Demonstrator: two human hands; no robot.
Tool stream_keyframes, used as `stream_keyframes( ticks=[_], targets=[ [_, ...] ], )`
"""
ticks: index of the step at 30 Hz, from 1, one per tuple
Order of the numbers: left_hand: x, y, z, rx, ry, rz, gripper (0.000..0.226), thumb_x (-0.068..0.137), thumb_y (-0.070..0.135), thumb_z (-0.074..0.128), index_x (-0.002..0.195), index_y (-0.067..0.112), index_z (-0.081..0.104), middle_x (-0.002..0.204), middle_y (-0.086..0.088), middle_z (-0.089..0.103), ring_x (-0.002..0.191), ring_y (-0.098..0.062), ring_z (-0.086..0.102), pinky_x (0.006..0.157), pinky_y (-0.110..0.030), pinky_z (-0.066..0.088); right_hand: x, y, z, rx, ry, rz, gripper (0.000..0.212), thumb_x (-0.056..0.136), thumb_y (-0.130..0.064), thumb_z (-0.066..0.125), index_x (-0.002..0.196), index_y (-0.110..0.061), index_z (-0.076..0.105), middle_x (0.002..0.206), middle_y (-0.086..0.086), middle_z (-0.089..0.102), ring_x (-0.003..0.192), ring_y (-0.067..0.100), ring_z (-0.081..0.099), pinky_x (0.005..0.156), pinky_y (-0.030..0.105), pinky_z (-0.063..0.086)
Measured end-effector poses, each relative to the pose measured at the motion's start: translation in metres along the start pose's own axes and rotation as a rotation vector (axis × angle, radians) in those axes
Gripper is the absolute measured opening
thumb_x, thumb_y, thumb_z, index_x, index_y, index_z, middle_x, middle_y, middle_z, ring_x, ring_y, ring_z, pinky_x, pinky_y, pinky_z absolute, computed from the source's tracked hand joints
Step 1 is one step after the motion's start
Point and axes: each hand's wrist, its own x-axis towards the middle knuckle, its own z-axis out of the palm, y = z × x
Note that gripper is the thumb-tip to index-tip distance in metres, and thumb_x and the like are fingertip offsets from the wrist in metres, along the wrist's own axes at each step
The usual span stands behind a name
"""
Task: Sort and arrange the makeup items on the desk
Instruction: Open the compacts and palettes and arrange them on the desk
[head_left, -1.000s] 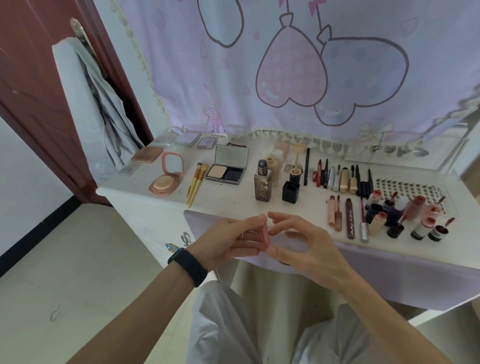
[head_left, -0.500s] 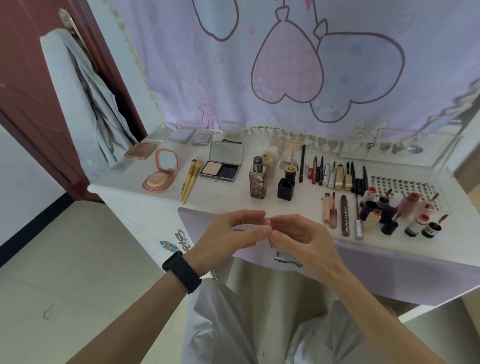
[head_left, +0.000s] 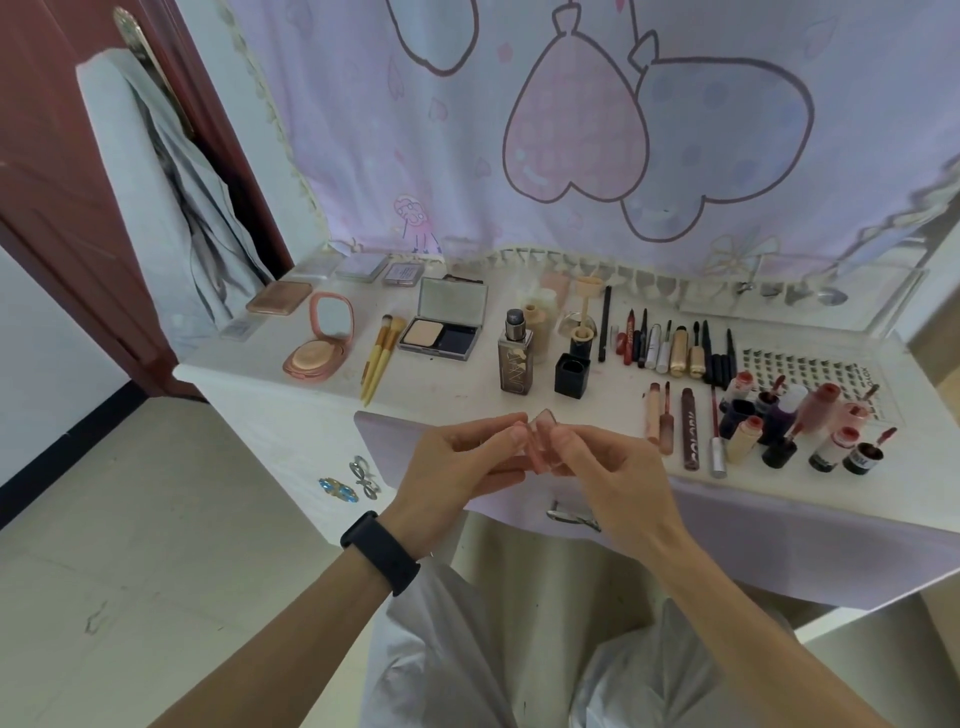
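Both my hands meet in front of the white desk (head_left: 447, 395), just below its front edge. A small translucent pink tube (head_left: 540, 441) stands between them; my left hand (head_left: 457, 467) pinches one side and my right hand (head_left: 608, 467) pinches the other. On the desk lie an open pink compact (head_left: 319, 345), two brushes (head_left: 382, 358), an open powder palette (head_left: 447, 327), a foundation bottle (head_left: 515, 353), a black cap (head_left: 571, 373), a row of pencils and mascaras (head_left: 670, 348), and a cluster of lip glosses (head_left: 795, 426).
A purple curtain (head_left: 571, 130) with heart balloons hangs behind the desk. Closed compacts (head_left: 363, 267) line the back left. A lash tray (head_left: 810, 364) lies far right. A door with a grey garment (head_left: 171, 208) is on the left. Drawer handles (head_left: 337, 488) sit below.
The hands have stayed together at the desk's front; the fingers have shifted so the pink tube now shows upright between both thumbs. The view has tilted slightly.
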Motion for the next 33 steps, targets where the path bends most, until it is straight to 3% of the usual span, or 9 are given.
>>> stream_keyframes(
  ticks=[5,8,11,13,17,20,23,27,33],
  targets=[
    [0.001,-0.006,-0.017,-0.249,-0.009,-0.145,0.031,0.091,0.027,0.067,0.118,0.013,0.073,0.119,-0.019,0.07,0.108,-0.04,0.068,0.083,-0.034,0.059,0.012,0.001,0.009,0.098,0.018,0.243,0.03,0.091,-0.051,0.066,0.086,-0.026,0.082,0.088,0.002,0.079,0.088,0.022,0.076,0.089,0.038,0.06],
    [-0.001,-0.008,-0.037,-0.31,0.002,-0.172,0.03,0.096,0.015,0.056,0.122,0.009,0.07,0.126,-0.018,0.067,0.112,-0.042,0.065,0.086,-0.036,0.059,0.017,0.002,0.021,0.206,-0.009,0.391,0.034,0.088,-0.052,0.068,0.091,-0.021,0.082,0.091,0.004,0.079,0.09,0.02,0.076,0.09,0.034,0.059],
    [-0.006,0.0,-0.057,-0.223,0.02,-0.159,0.034,0.097,0.003,0.049,0.125,0.009,0.068,0.128,-0.012,0.067,0.113,-0.038,0.066,0.089,-0.038,0.059,0.021,0.002,0.034,0.275,-0.034,0.461,0.032,0.09,-0.049,0.068,0.093,-0.02,0.083,0.095,0.004,0.079,0.093,0.019,0.076,0.084,0.027,0.058],
    [-0.01,0.009,-0.066,-0.101,0.004,-0.115,0.036,0.094,0.008,0.057,0.128,0.014,0.066,0.127,-0.006,0.068,0.114,-0.03,0.066,0.088,-0.037,0.059,0.024,0.0,0.045,0.329,-0.048,0.485,0.028,0.091,-0.045,0.068,0.089,-0.022,0.084,0.097,0.006,0.079,0.094,0.018,0.076,0.088,0.029,0.057],
    [-0.014,0.025,-0.077,0.649,-0.004,-0.015,0.062,0.075,0.036,0.083,0.133,0.036,0.059,0.115,0.023,0.067,0.103,0.006,0.063,0.08,-0.011,0.051,0.029,-0.004,0.064,0.362,-0.104,0.489,0.025,0.093,-0.04,0.068,0.089,-0.021,0.083,0.099,0.009,0.079,0.097,0.021,0.075,0.098,0.038,0.054],
    [-0.011,0.031,-0.079,0.992,0.05,0.088,0.066,0.074,0.032,0.083,0.136,0.033,0.059,0.102,0.025,0.06,0.094,0.02,0.053,0.075,0.001,0.041,0.032,-0.006,0.075,0.341,-0.123,0.475,0.027,0.093,-0.038,0.069,0.094,-0.015,0.083,0.1,0.01,0.078,0.098,0.023,0.075,0.1,0.041,0.054],
    [-0.009,0.035,-0.082,1.141,0.07,0.16,0.057,0.076,0.03,0.078,0.13,0.031,0.063,0.099,0.013,0.063,0.091,0.002,0.058,0.074,-0.006,0.045,0.035,-0.011,0.085,0.275,-0.129,0.425,0.025,0.09,-0.039,0.072,0.095,-0.016,0.082,0.097,0.006,0.079,0.097,0.02,0.074,0.098,0.039,0.056],
    [-0.009,0.042,-0.088,1.255,0.07,0.164,0.035,0.077,0.031,0.072,0.112,0.028,0.07,0.094,0.002,0.067,0.084,-0.016,0.06,0.079,-0.038,0.054,0.038,-0.016,0.096,0.224,-0.163,0.357,0.022,0.093,-0.037,0.067,0.088,-0.022,0.083,0.094,0.004,0.079,0.095,0.016,0.075,0.095,0.033,0.056],
    [-0.015,0.044,-0.113,1.244,0.108,0.152,0.039,0.079,0.036,0.076,0.117,0.034,0.069,0.091,0.008,0.071,0.075,-0.011,0.065,0.077,-0.034,0.056,0.049,-0.01,0.117,0.165,-0.188,0.32,0.025,0.095,-0.04,0.065,0.092,-0.021,0.082,0.094,0.002,0.079,0.097,0.019,0.074,0.092,0.033,0.058]
  ],
)
